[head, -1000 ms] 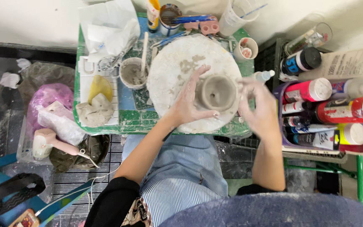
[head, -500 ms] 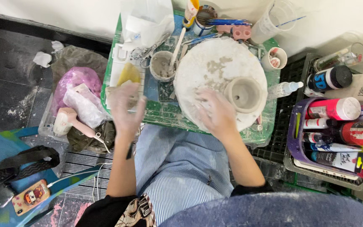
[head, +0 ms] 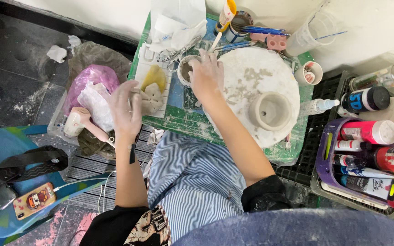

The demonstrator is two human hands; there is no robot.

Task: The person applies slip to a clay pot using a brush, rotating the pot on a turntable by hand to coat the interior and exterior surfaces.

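Far left, a phone [head: 33, 201] and a black strap [head: 21, 161] lie on the blue bag [head: 5, 146], well out of your way, and the hair dryer [head: 80, 124] rests beside the pink bag [head: 90, 82]. Now your left hand [head: 125, 109] hangs over the table's [head: 178, 119] left edge, fingers loosely spread, palm down, closed on nothing, its fingertips just beside the lump of clay [head: 151, 98] on the white tray [head: 149, 59]. Keep that wrist relaxed and low; if you take clay, pinch off only a small piece so the lump stays put. Moving right, your right hand [head: 206, 75] reaches forward across the table, forearm running diagonally up from your lap, the back of the hand toward the camera. Its fingers curl down at the small cup [head: 185, 69], at the rim; whether they grip something there I cannot tell, since the fingertips are hidden. Dip lightly, I'd say, and let excess drip off before carrying it over. Further right, the clay pot [head: 270, 110] stands upright on the round board [head: 256, 91], untouched, apart from both hands. Come back to it gently; damp walls like these will likely dent under a firm squeeze. Paint bottles [head: 370, 132] crowd the purple basket [head: 324, 159] at far right.
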